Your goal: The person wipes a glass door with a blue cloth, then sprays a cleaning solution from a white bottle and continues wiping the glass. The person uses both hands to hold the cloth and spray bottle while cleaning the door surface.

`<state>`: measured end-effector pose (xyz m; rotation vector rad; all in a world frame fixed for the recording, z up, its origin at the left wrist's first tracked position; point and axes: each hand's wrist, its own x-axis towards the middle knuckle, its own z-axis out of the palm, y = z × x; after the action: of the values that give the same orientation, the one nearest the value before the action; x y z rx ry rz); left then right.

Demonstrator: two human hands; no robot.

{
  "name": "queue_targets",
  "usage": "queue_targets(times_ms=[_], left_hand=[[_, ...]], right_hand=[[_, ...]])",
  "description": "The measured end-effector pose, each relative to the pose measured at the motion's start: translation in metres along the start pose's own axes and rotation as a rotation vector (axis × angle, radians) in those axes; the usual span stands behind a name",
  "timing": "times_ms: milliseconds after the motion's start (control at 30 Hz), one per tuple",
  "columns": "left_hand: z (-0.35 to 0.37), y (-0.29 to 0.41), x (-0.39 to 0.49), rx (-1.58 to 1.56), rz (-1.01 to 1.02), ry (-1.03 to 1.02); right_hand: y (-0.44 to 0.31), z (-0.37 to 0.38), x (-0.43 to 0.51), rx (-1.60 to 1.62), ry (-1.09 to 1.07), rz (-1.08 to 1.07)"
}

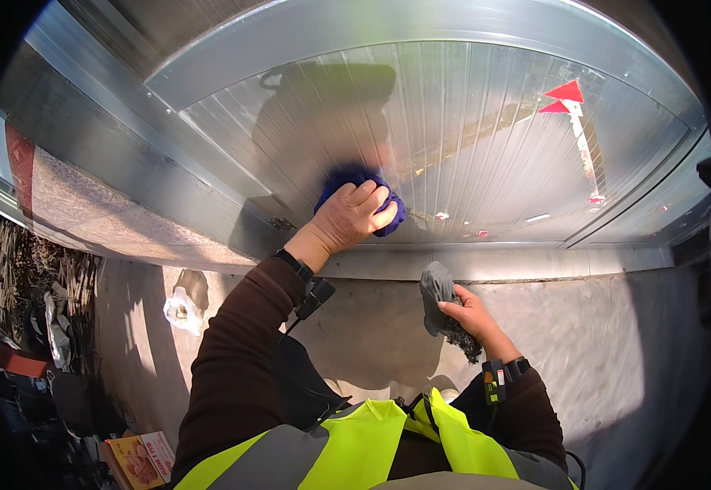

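Observation:
My left hand grips a bunched dark blue cloth against the lower part of a ribbed, shiny metal door panel. Lower and to the right, my right hand holds a limp grey cloth together with a dark, fuzzy wad that looks like a scouring pad. Both hang above the floor, apart from the door. Torn red and white sticker remains and a brownish adhesive streak mark the panel's right half. Small white and red scraps cling near its bottom edge.
A pale sill runs below the door, above a concrete floor. A crumpled white plastic bag lies on the floor at left. Beyond it are bundled dry stalks and a printed cardboard box. A stone-faced wall base flanks the door.

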<state>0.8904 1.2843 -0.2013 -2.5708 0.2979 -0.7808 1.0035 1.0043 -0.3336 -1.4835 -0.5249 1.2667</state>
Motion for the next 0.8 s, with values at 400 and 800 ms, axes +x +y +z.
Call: queue_targets(times_ms=[400,800], left_hand=[[-0.086,-0.079,0.035,0.289,-0.412,0.678],[-0.002,-0.011,-0.063,-0.031,-0.180,-0.083]], right_hand=[[-0.007,0.003,0.002,0.053,-0.041,-0.036],[0.007,0.007,0.016,0.094,-0.025,-0.012]])
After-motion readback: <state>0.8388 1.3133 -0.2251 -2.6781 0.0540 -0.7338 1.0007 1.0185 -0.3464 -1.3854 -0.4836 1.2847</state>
